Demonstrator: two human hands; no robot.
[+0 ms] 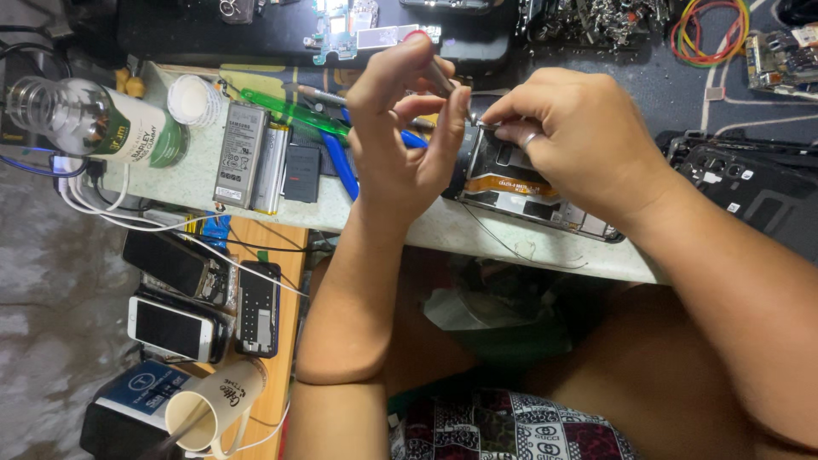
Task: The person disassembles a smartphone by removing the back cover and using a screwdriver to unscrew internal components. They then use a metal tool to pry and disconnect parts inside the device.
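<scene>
My left hand (400,128) holds a thin screwdriver (439,77) by its shaft, the red-capped end up by my fingertips and the tip pointing down at an opened phone (520,192). My right hand (571,136), with a ring on one finger, presses down on the phone's bare inner frame and steadies it on the pale work mat (443,230). An orange flex strip shows inside the phone below my right fingers. The screwdriver's tip is hidden between my two hands.
Flat phone batteries (243,153), blue-handled pliers (341,162) and a green-handled tool (290,111) lie left of my hands. A clear bottle (85,119) lies far left. Several phones (175,328) and a paper cup (213,405) sit lower left. A black phone shell (750,183) lies right; rubber bands (707,30) behind.
</scene>
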